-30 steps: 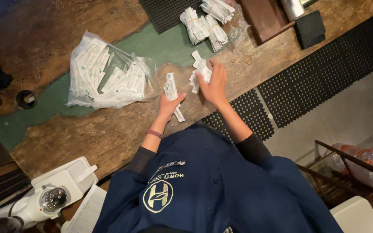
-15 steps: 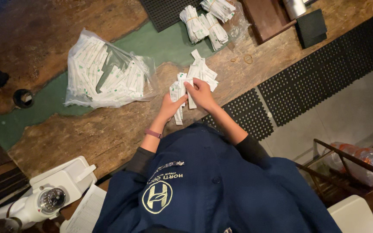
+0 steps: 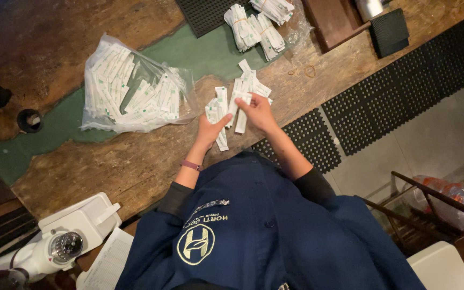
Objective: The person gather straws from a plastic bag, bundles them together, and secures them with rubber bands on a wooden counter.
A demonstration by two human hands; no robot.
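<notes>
Holding a fanned sheaf of white paper packets (image 3: 218,115) at frame centre, the left hand (image 3: 209,130) is closed around them; the right hand (image 3: 257,111) pinches one more packet at its fingertips, just beside the sheaf. Risk — the loose fan could slip and scatter over the wooden counter (image 3: 135,161). Clear plastic bag (image 3: 130,88), upper left: open, many packets inside. Banded bundles (image 3: 256,27), top centre — loose, uncontained.

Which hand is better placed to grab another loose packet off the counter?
Probably the right hand: it sits right beside the loose packets, while the left hand holds a stack.
</notes>
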